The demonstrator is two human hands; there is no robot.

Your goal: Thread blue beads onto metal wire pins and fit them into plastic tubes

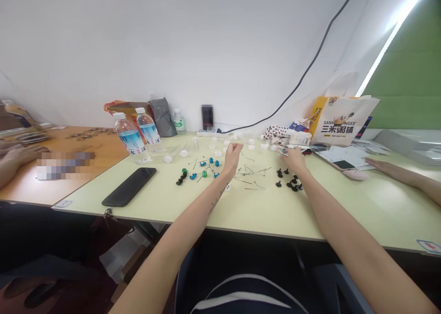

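My left hand [233, 155] hovers over the pale green table [262, 213] with its fingers curled into a fist; nothing shows in it. Below and right of it lie several thin metal pins [251, 178]. To its left sit small blue and green pieces [204, 167] and a few black ones [180, 180]. My right hand [293, 159] rests palm down farther right, its fingertips pinched on a small thin metal piece [281, 154]. Several black pieces [290, 182] lie just in front of that wrist. White caps [217, 152] are scattered behind both hands.
A black phone [128, 187] lies at front left, with two water bottles [131, 142] behind it. A yellow-and-white paper bag [342, 121] stands at back right. Co-workers' hands rest on the table, one at the right [389, 169] and others at the far left [17, 156].
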